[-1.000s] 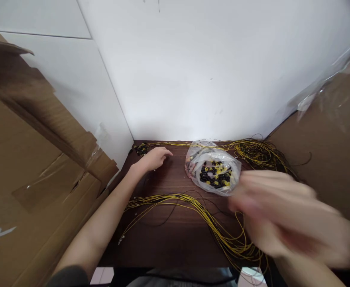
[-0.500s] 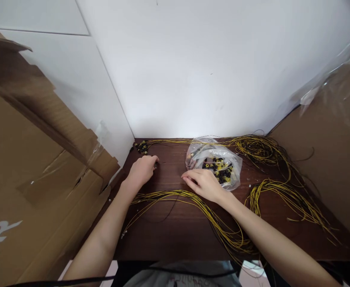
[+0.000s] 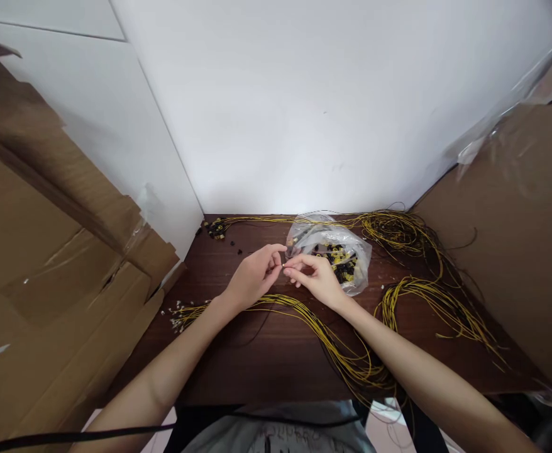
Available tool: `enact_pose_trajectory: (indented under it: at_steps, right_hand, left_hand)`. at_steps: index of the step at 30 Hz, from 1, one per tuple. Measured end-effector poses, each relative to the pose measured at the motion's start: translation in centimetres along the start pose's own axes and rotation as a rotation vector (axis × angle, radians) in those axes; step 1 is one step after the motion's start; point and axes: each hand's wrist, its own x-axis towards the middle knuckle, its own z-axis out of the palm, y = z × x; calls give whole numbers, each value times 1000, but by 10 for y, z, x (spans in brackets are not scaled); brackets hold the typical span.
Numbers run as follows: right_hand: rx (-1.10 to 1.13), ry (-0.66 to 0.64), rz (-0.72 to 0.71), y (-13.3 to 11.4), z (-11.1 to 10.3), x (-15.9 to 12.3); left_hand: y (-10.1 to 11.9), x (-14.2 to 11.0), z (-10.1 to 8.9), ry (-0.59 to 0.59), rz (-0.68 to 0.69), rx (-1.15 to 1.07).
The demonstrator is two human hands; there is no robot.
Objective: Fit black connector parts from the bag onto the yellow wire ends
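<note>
Just in front of the plastic bag [image 3: 330, 248] of black-and-yellow connectors, the left hand [image 3: 252, 280] and right hand [image 3: 316, 277] pinch a tiny part together, fingertips touching. What it is cannot be told; a loose pinch could drop it into the yellow wires [image 3: 314, 321] nearer the person than the bag.

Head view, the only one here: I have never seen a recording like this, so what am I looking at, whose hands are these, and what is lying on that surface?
The camera sits on a person's head and looks down, so both bare arms are that person's own. The left hand and right hand meet fingertip to fingertip over a dark wooden table, pinching something too small to identify. Just behind them lies a clear plastic bag of black and yellow small parts. Bundles of thin yellow wires spread across the table, with another coil at the back. Cardboard leans on the left, and a white wall stands behind.
</note>
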Motion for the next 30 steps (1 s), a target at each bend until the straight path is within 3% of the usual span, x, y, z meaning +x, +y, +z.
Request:
enact_pose_trajectory:
  at_steps: [5, 10, 19, 22, 26, 30]
  right_hand:
    - [96, 26, 59, -2, 4, -3]
    - [47, 41, 30, -1, 2, -2]
    - [-30, 45, 17, 3, -3, 0]
    - [58, 53, 31, 4, -4, 1]
    - [281, 155, 37, 4, -5, 4]
    - [358, 324, 19, 3, -10, 9]
  left_hand:
    - [0, -5, 12, 84, 45, -62]
    - [0, -7, 18, 155, 35, -64]
    - [-1, -9, 25, 102, 34, -50]
    - [0, -9, 25, 103, 5, -78]
    - [0, -6, 21, 117, -40, -114]
    - [-5, -4, 16, 96, -140, -164]
